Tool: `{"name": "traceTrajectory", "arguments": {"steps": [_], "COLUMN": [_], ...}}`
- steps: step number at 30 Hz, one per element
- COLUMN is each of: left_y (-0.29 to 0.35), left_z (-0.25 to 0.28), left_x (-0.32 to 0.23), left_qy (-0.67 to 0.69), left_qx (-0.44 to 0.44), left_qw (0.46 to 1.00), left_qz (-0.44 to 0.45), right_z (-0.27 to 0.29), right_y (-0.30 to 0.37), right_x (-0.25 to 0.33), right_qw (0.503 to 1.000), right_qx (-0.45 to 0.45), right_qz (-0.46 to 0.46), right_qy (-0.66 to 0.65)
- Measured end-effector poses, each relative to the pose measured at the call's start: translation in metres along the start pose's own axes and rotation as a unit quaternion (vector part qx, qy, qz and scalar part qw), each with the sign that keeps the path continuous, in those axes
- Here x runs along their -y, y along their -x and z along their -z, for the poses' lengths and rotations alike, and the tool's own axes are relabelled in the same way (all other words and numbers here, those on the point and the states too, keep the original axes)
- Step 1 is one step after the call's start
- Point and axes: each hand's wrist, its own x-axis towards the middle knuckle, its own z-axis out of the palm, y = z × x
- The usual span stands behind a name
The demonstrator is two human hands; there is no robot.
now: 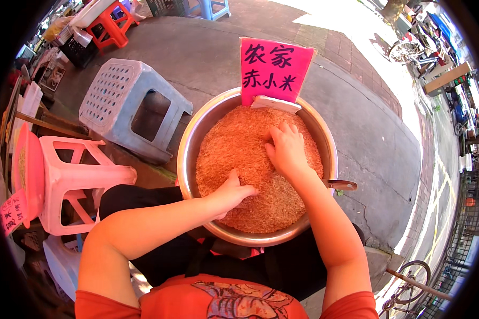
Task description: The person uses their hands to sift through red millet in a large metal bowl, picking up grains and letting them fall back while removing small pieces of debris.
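At the far left, near nine o'clock, a pink stool (72, 178) stands on the ground. Just up from it, near eleven o'clock, a grey-blue stool (123, 101) lies tipped on its side. A red stool (110, 25) stands far off at the top left.

In the middle sits a big round metal bowl (189, 143). It rests on the person's lap and is full of tiny orange-red dried shrimp (239, 143).

The left hand (230, 192) is at about seven o'clock in the bowl. It lies on the shrimp with its fingers bent and dug in, and the thumb sticks up. The fingertips are hidden in the shrimp, so I cannot tell if they are apart or together.

The right hand (286, 150) is near the middle of the bowl, a little toward two o'clock. It presses flat on the shrimp, fingers pointing to twelve o'clock and spread a little apart. It holds nothing.

At twelve o'clock on the bowl's rim a pink sign (274, 69) stands up. At four o'clock a metal handle (341, 185) pokes out over the rim. A bicycle (407, 50) stands far off at the top right.
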Motion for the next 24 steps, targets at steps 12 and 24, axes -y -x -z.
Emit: {"name": "traceTrajectory", "arguments": {"steps": [12, 24], "left_y": [0.003, -0.002], "left_z": [0.001, 0.002], "left_x": [-0.004, 0.0], "left_qy": [-0.024, -0.062], "left_qx": [0.007, -0.001], "left_qw": [1.0, 0.998], "left_qz": [-0.013, -0.022], "right_z": [0.01, 0.041], "right_y": [0.001, 0.013], "right_x": [-0.002, -0.011], "right_qw": [0.998, 0.902], "right_qx": [0.0, 0.089], "right_qz": [-0.003, -0.177], "right_qy": [-0.069, -0.383]}}
